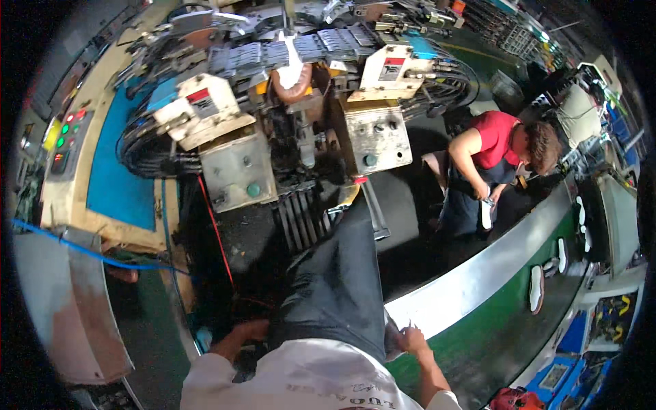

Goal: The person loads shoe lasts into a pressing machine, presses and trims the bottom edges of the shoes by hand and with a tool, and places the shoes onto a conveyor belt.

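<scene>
My left hand [254, 331] is low beside my dark trousers [328, 290], its fingers hidden against the cloth. My right hand [413, 339] is at my other hip, by the metal edge of the conveyor. Its fingers look curled in beside a greyish patch at my hip; what they hold, if anything, cannot be made out. Ahead of me stands a machine with two cream control boxes [238, 171] [377, 140]. Between them a brown shoe-shaped piece [292, 80] with a white top sits in the machine's clamp, away from both hands.
A co-worker in a red shirt [493, 140] bends over a white-soled shoe [486, 213] at right. The green conveyor [471, 342] with its metal rim [471, 277] carries several shoes [536, 290]. A panel with lit buttons [68, 142] stands at left. Blue trays [557, 374] are lower right.
</scene>
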Motion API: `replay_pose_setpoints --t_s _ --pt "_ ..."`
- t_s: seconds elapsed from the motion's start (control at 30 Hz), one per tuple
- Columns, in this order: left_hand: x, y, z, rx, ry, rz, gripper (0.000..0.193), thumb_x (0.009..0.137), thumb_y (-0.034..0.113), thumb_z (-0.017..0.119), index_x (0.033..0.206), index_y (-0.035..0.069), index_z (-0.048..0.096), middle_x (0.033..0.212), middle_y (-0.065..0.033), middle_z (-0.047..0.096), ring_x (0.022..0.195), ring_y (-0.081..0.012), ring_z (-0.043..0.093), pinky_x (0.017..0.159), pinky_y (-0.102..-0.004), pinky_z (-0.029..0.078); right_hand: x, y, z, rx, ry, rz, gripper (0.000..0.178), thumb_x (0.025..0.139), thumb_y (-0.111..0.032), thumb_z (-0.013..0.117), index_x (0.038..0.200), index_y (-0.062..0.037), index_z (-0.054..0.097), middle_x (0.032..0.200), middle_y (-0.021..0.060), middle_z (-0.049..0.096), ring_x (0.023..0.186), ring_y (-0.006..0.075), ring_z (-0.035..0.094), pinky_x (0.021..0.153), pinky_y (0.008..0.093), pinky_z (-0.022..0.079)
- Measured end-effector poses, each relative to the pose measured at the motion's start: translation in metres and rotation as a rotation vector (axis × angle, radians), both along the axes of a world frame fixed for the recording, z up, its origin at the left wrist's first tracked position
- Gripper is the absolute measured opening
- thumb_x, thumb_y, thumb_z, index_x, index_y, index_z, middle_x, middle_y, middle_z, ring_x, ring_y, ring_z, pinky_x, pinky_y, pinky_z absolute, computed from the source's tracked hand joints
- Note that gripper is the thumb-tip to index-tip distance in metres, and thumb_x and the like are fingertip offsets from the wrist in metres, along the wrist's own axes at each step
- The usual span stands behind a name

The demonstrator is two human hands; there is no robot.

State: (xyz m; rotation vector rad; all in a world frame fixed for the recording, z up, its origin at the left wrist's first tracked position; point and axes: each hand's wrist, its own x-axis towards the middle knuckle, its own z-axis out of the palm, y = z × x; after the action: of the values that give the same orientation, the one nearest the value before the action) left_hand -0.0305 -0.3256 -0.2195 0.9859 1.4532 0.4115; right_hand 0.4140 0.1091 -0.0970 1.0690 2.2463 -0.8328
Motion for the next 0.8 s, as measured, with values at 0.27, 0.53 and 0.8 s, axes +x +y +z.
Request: replay_pose_setpoints --t_s 0.27,0.53,0.8 --pt "0.029 -0.001 0.02 -0.255 -0.231 0.098 0.035 0.092 0.017 0.068 0.123 0.001 0.072 0.116 -0.0249 0.072 0.107 -0.0406 0.07 0.092 -0.0506 0.055 -0.019 -0.04 -0.016 0.031 -0.349 0.038 0.063 0.11 -0.027 0.05 0.167 -0.0097 0.03 0.12 0.0323 0.063 0.1 0.0489 0.075 0.082 0.0565 0.064" --pt "0.052 0.016 0.051 -0.331 -0.19 0.208 0.037 0.094 0.019 0.068 0.126 0.003 0.072 0.119 -0.0253 0.073 0.111 -0.0415 0.07 0.095 -0.0507 0.055 -0.029 -0.025 -0.02 -0.054 -0.398 -0.049 0.032 0.098 -0.016 0.063 0.126 -0.0011 0.068 0.117 0.0292 0.073 0.109 0.0463 0.075 0.092 0.0549 0.062" --pt "0.071 0.011 0.038 -0.291 -0.043 0.259 0.038 0.096 0.021 0.069 0.129 0.004 0.072 0.122 -0.0256 0.073 0.114 -0.0425 0.07 0.097 -0.0509 0.056 -0.022 0.005 -0.041 -0.186 -0.174 -0.013 0.031 0.091 -0.023 0.071 0.106 0.004 0.074 0.102 0.0302 0.077 0.102 0.0485 0.076 0.088 0.0562 0.062"
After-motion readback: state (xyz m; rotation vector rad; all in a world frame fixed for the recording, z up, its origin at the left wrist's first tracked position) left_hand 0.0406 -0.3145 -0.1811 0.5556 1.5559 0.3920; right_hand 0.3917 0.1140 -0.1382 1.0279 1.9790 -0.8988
